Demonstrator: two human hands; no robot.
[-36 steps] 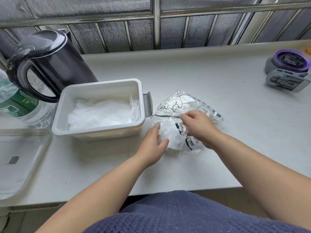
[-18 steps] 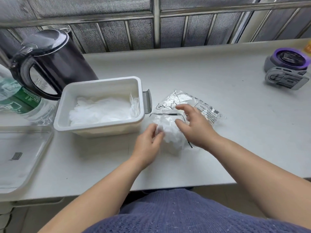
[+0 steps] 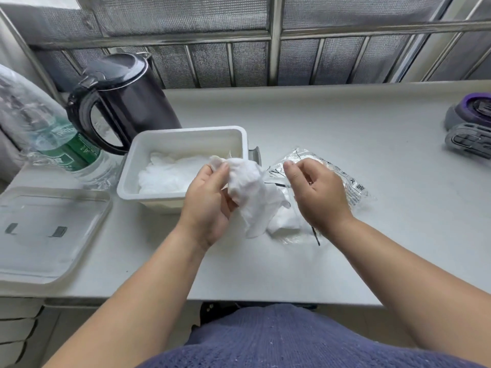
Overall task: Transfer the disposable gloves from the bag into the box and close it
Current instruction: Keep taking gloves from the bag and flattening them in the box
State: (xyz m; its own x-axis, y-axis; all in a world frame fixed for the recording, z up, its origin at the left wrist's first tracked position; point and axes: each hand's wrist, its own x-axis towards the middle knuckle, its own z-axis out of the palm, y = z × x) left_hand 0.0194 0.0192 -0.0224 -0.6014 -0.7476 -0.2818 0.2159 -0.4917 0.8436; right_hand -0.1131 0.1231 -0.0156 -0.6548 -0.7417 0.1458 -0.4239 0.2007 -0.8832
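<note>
The left hand (image 3: 210, 203) grip pinches a glove wad (image 3: 249, 189) between thumb and fingers, its long axis drooping toward the bag (image 3: 350, 181) just right. Over the bag the right hand (image 3: 321, 195) curls, hold unclear. Beyond-left sits the open box (image 3: 186, 130); the worktop (image 3: 265, 266) spreads nearer to its edge.

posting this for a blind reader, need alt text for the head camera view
A person's left hand holds a crumpled bunch of white disposable gloves beside an open white rectangular plastic box holding more gloves, while the right hand is over a clear printed plastic bag on the grey counter. A translucent plastic lid lies at left, near a black kettle.
</note>
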